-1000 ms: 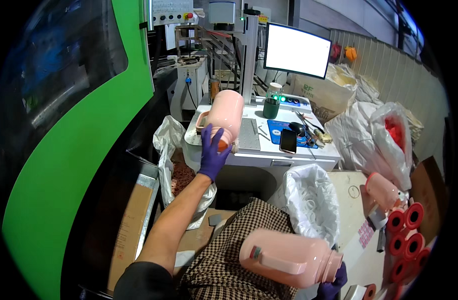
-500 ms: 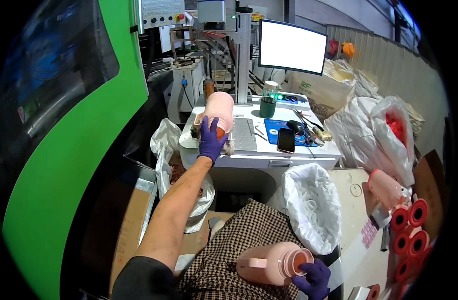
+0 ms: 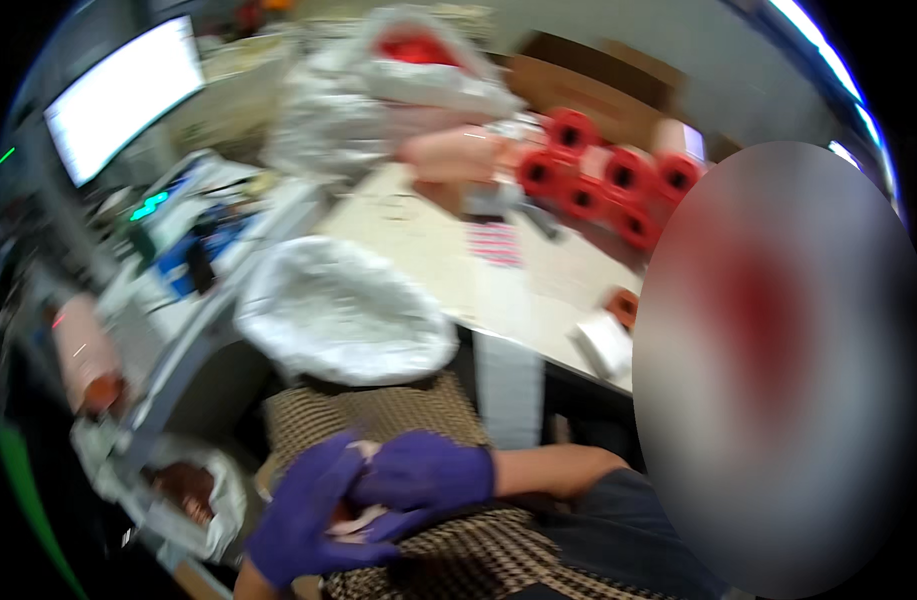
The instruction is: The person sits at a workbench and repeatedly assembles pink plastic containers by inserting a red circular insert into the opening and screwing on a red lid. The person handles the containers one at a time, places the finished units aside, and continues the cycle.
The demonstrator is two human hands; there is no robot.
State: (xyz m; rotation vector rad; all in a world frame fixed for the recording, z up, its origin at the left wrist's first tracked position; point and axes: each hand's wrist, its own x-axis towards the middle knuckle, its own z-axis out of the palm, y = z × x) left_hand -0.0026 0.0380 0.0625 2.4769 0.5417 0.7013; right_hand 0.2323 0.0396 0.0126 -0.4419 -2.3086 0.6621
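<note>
Both of my hands wear purple gloves and are close together over my checked apron (image 3: 378,412). My left hand (image 3: 303,515) and my right hand (image 3: 423,470) are wrapped around a pink jug (image 3: 361,524), of which only small pink patches show between the fingers. Motion blur and the gloves hide its handle and mouth. Another pink jug (image 3: 83,345) lies at the marking machine on the left, its orange-brown mouth toward me, with neither hand on it.
A white sack (image 3: 343,310) stands ahead of my lap, and another sack (image 3: 213,500) with brown pieces is lower left. On the cream table (image 3: 418,250) lie pink jugs with red ends (image 3: 583,190) and a white box (image 3: 605,345). A blurred oval hides the right side.
The view has swung right. My left hand has left the jug at the machine and joined my right hand at the jug over my lap.
</note>
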